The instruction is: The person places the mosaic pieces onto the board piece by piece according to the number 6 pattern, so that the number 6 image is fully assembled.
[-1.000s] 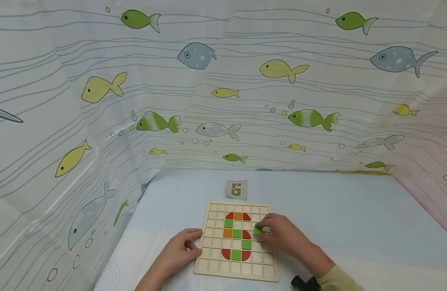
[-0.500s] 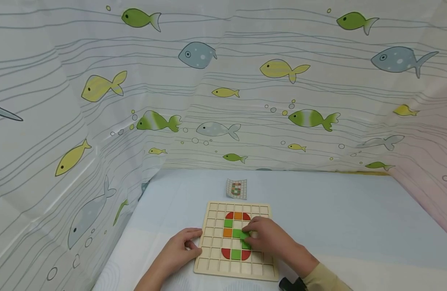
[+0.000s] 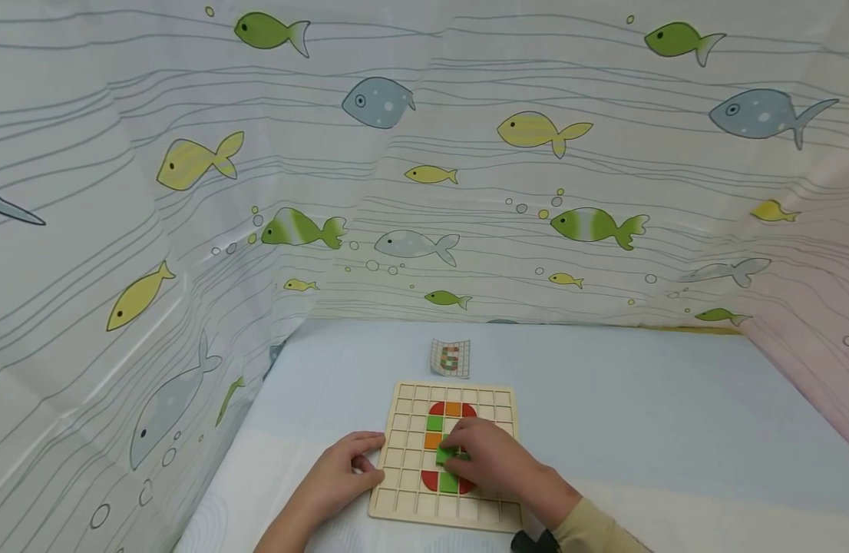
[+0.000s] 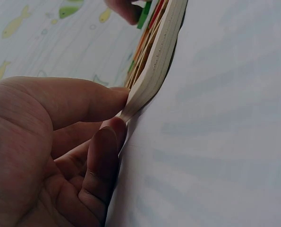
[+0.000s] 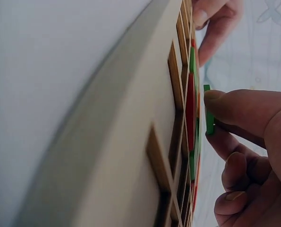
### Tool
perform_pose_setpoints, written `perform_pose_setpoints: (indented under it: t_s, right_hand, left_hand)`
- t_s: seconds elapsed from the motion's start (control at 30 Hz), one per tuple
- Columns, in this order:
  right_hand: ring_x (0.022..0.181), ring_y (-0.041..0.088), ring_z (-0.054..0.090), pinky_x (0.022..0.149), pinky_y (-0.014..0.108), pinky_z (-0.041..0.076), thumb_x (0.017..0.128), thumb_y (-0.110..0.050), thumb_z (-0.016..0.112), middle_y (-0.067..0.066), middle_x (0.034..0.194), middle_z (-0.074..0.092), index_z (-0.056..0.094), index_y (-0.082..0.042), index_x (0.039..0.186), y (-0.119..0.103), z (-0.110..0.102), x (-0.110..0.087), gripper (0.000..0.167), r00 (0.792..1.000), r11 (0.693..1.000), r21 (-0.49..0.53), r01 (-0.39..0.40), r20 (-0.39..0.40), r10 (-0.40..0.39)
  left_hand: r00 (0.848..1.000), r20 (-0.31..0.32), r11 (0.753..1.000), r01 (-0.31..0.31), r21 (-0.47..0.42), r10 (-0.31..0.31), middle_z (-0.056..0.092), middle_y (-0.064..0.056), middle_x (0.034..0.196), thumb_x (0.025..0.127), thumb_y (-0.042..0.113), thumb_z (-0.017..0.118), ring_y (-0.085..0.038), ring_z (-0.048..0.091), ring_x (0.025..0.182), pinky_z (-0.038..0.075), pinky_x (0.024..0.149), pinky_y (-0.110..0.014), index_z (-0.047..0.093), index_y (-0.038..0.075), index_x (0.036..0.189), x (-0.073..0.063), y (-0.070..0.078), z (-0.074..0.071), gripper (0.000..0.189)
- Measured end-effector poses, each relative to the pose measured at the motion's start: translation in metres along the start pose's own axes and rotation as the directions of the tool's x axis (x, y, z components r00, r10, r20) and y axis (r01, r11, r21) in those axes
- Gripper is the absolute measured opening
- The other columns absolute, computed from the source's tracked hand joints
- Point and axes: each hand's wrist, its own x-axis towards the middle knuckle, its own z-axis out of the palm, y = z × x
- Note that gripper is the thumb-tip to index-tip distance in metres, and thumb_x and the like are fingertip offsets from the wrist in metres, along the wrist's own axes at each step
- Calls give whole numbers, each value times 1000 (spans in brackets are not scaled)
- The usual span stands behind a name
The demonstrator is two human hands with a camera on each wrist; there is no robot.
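Observation:
A wooden grid board (image 3: 411,503) lies on the table, with red, orange and green tiles in some of its cells. My right hand (image 3: 497,461) pinches a green square tile (image 3: 442,458) between thumb and finger, over the middle of the board. The right wrist view shows this green tile (image 5: 209,116) on edge, apart from the grid. Several laid tiles are hidden beneath the hand. At the board's left edge rests my left hand (image 3: 341,468), its thumb and fingers touching the rim (image 4: 152,71) with a gap between them.
Behind the board lies a small pattern card (image 3: 450,358) showing a coloured figure on a grid. A fish-printed curtain (image 3: 424,207) rises around the pale table (image 3: 639,415). Something black (image 3: 535,541) is at the right wrist, by the beige sleeve (image 3: 593,530).
My right hand has moved left with the green tile, from the right part of the board to its middle. The left hand has stayed at the edge.

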Motion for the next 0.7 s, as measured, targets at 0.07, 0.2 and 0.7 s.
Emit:
perform_pose_setpoints:
  t_s: [0.07, 0.2, 0.7]
  right_hand:
    - [90, 3, 57, 78, 23, 49, 88, -22, 76, -13, 98, 63, 78, -15, 107, -1, 2, 2, 20, 1000, 1000, -9, 9, 2, -9]
    - [91, 4, 57, 79, 22, 49, 88, -22, 77, -12, 98, 64, 78, -15, 106, -3, 7, 4, 20, 1000, 1000, -20, 20, 0, -20]
    - [88, 2, 54, 77, 20, 47, 88, -26, 77, -14, 96, 63, 79, -18, 105, -13, 10, 11, 20, 999, 997, -65, 46, 8, -45]
  left_hand:
    - [1000, -1, 1000, 0, -2, 0, 58, -2, 132, 81, 18, 79, -12, 60, 82, 47, 66, -25, 64, 3, 131, 0, 1, 0, 54]
    - [1000, 0, 1000, -2, -2, 2, 58, -2, 132, 81, 17, 79, -12, 60, 82, 47, 66, -25, 64, 3, 131, -1, 1, -1, 53]
    - [1000, 1, 1000, -15, 10, 15, 58, -1, 132, 82, 18, 78, -10, 60, 81, 47, 67, -25, 64, 4, 131, -1, 0, -1, 53]
